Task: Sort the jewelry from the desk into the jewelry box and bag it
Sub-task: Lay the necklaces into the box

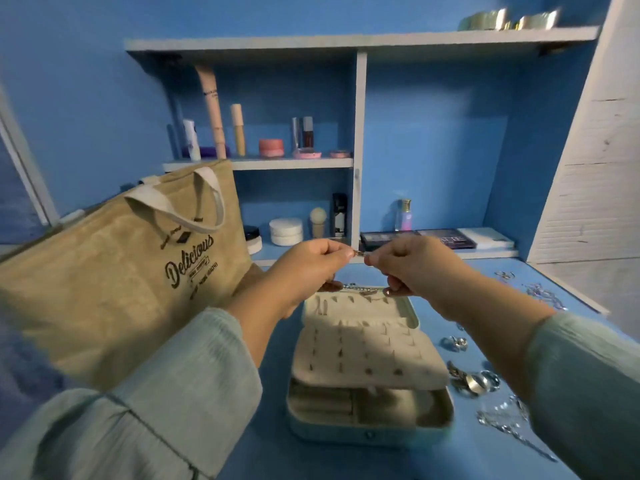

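Item: thin silver chain necklace (360, 289), ends pinched by left hand (311, 268) and right hand (410, 265), draping crosswise directly above raised lid of open beige jewelry box (367, 362); placement lies straight down.

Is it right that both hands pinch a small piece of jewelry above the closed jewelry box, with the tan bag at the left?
Not quite: the jewelry box is open, its lid raised and its padded insert showing, as the head view shows. The left hand and right hand do pinch a small piece of jewelry above it, with the tan bag at the left.
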The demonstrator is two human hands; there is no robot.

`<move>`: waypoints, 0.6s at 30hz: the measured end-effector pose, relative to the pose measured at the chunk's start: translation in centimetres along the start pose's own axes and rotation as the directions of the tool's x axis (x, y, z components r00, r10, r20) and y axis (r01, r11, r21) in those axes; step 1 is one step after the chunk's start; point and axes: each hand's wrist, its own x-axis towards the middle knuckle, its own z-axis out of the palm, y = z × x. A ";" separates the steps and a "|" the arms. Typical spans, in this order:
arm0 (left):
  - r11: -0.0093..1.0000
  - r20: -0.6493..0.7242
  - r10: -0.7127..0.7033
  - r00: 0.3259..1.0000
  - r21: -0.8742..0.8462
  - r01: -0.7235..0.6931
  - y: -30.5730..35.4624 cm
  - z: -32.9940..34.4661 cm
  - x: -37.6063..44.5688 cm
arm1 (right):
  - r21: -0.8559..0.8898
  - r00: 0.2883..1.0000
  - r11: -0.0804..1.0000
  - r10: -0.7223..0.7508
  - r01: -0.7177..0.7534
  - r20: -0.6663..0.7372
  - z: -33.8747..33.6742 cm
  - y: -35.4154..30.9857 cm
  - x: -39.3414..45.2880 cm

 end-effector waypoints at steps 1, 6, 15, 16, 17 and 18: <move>1.000 -0.011 -0.016 1.000 0.002 0.017 -0.5 0.0 0.4 | 0.001 1.000 1.000 0.020 -0.020 0.009 0.4 0.3 0.4; 0.993 -0.020 -0.105 0.994 0.044 0.106 -2.8 0.1 2.1 | 0.002 0.988 0.988 0.152 -0.153 0.038 2.0 1.5 2.7; 0.981 -0.005 -0.130 0.992 0.143 0.129 -5.5 0.2 3.5 | 0.015 0.965 0.973 0.228 -0.232 0.128 3.0 2.8 5.0; 0.977 -0.004 -0.119 0.993 0.180 0.118 -5.4 0.2 3.5 | -0.012 0.966 0.974 0.227 -0.227 0.125 3.2 2.8 5.3; 0.968 -0.003 -0.109 0.994 0.226 0.107 -5.3 0.2 3.5 | -0.042 0.966 0.974 0.228 -0.224 0.121 3.4 2.8 5.6; 0.956 -0.002 -0.099 0.995 0.278 0.096 -5.3 0.2 3.3 | -0.077 0.966 0.972 0.230 -0.222 0.116 3.6 2.8 5.9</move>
